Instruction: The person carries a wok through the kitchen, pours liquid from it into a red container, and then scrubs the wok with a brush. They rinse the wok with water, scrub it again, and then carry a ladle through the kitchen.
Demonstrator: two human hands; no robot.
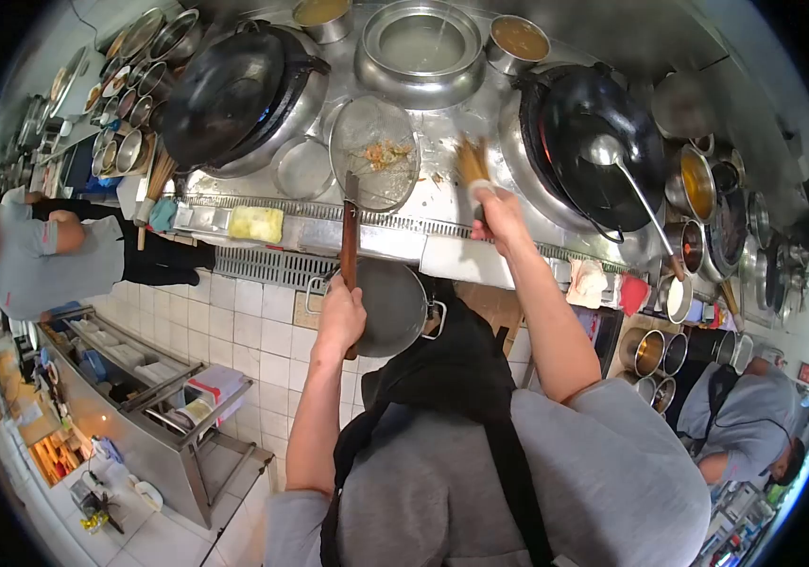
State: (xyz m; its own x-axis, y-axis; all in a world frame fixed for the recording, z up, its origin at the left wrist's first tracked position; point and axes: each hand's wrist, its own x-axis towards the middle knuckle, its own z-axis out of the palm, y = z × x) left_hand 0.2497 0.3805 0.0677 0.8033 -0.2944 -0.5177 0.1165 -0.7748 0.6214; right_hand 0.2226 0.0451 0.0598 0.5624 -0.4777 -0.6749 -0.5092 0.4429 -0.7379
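Note:
My left hand (338, 318) is closed around the wooden handle of a round mesh strainer (375, 181), which lies over the steel cooktop with a few orange-brown food scraps in its mesh. Closed on a bamboo wok brush (472, 163) is my right hand (502, 219); the bristles point away from me, smeared by motion, just right of the strainer. Below the strainer's handle, close to my left hand, there is a grey two-handled pot (392, 310). Dark scraps dot the steel surface between strainer and brush.
Black woks stand at left (225, 99) and right, the right one holding a ladle (605, 151). A steel basin of water (419, 47) is at the back. A yellow sponge (256, 224) lies on the front ledge. One person (64, 255) is at left, another (745, 416) at right.

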